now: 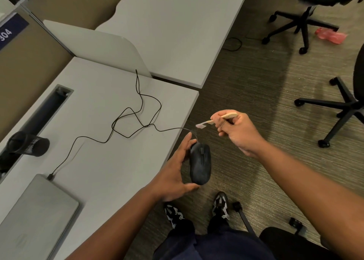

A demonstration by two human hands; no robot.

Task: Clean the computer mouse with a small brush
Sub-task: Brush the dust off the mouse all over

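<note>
A black wired computer mouse is held off the desk's right edge, top side up, over the carpet. My left hand grips it between fingertips at its front and thumb at its rear. Its black cable loops across the grey desk to a closed grey laptop. My right hand pinches a small wooden brush by the handle. The pale bristle head points left and hovers a little above and beyond the mouse's front, apart from it.
A black mesh pen cup lies on its side at the desk's left. A low divider separates a second desk behind. Office chair bases stand on the carpet to the right; a chair seat is at bottom right, my feet below.
</note>
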